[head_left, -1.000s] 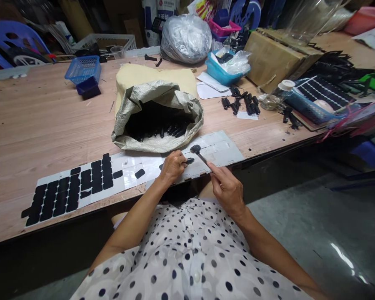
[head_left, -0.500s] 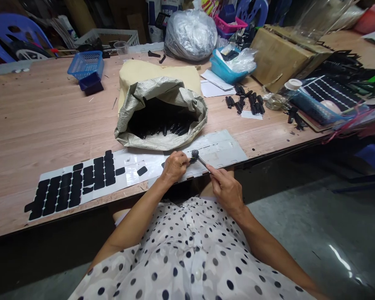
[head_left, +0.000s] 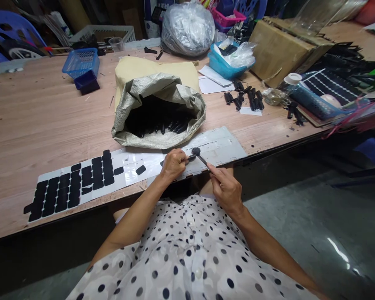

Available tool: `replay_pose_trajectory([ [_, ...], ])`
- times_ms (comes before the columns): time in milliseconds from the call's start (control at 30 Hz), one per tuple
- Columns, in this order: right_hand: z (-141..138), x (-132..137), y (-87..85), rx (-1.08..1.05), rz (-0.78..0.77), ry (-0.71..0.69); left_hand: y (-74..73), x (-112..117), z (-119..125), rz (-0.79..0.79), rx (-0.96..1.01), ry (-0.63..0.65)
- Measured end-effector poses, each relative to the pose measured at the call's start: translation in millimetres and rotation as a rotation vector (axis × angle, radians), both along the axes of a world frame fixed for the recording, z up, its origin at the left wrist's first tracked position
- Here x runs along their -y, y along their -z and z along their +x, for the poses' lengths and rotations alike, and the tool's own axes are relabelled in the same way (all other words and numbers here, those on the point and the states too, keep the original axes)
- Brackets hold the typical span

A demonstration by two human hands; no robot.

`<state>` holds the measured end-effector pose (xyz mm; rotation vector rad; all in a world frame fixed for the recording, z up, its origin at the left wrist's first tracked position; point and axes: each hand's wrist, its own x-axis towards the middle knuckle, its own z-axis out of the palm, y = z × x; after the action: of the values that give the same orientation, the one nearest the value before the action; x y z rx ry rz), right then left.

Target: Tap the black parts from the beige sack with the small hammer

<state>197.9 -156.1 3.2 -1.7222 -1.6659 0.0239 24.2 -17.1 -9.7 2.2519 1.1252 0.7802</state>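
Observation:
On the pale board (head_left: 226, 143) at the table's front edge, my left hand (head_left: 174, 163) pinches a small black plastic piece (head_left: 191, 158) that sticks out past its fingertips. My right hand (head_left: 226, 187) is closed round the thin metal handle of a hammer-like tool (head_left: 201, 157). The tool's round dark head is just beyond the black piece, close to it; whether they touch I cannot tell. Behind my hands lies an open woven sack (head_left: 121, 135) with many black pieces inside. To the left, rows of black rounded pads (head_left: 62, 191) lie on a white sheet.
Loose black parts (head_left: 254, 100) lie at the right, near a teal basket (head_left: 221, 66) and a cardboard box (head_left: 278, 50). Blue baskets (head_left: 81, 62) stand at the back left. A full plastic bag (head_left: 187, 29) sits at the far edge. The table's front edge runs just before me.
The tool's head has lifted slightly off the black piece, which now shows more clearly. My left hand has barely moved. The whole view has shifted a little.

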Motion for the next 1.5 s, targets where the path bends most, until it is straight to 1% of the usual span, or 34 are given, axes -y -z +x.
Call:
replay_pose_trajectory([
  [67, 0, 1, -1.2, -0.020, 0.046, -0.007, 1.0, 0, 0, 0.001, 0.009, -0.010],
  [133, 0, 2, 1.8, -0.007, 0.057, -0.007, 2.1, 0, 1, 0.000, 0.016, -0.013],
  [233, -1, 2, 9.1, 0.034, -0.007, -0.005, 2.5, 0, 2, -0.007, 0.018, -0.019],
  [300, 0, 1, 10.9, 0.037, -0.030, 0.005, 1.7, -1, 2, -0.018, 0.014, -0.023],
  [533, -2, -2, -1.8, -0.009, 0.010, -0.005, -1.6, 5, -2, -0.041, 0.014, -0.063],
  [633, -5, 0, -4.6, -0.028, 0.023, -0.044, -1.4, 8, -2, -0.065, 0.047, -0.087],
  [700, -6, 1, -4.4, -0.028, 0.041, -0.066, -1.5, 9, -1, -0.082, 0.071, -0.092],
  [767, -7, 2, -2.7, -0.001, 0.041, -0.060, -1.9, 10, 0, -0.105, 0.093, -0.092],
  [867, -8, 2, 0.7, 0.052, -0.006, -0.053, -2.0, 11, 1, -0.128, 0.126, -0.100],
  [933, -8, 1, 2.0, 0.046, -0.026, -0.058, -1.6, 11, 0, -0.130, 0.128, -0.105],
  [1033, -6, -3, 2.1, -0.037, -0.007, -0.049, -1.7, 9, 0, -0.106, 0.082, -0.079],
  [1133, -3, -6, 3.5, -0.164, 0.010, -0.035, -3.4, 7, -2, -0.106, 0.048, -0.056],
  [1300, 1, -9, 14.1, -0.374, -0.003, 0.039, -4.9, 2, -5, -0.149, 0.069, -0.112],
  [1400, 0, -9, 19.8, -0.430, -0.023, 0.047, -3.1, 0, -6, -0.131, 0.074, -0.129],
  [1500, -3, -9, 21.5, -0.448, -0.027, 0.041, -2.1, 0, -7, -0.142, 0.079, -0.123],
])
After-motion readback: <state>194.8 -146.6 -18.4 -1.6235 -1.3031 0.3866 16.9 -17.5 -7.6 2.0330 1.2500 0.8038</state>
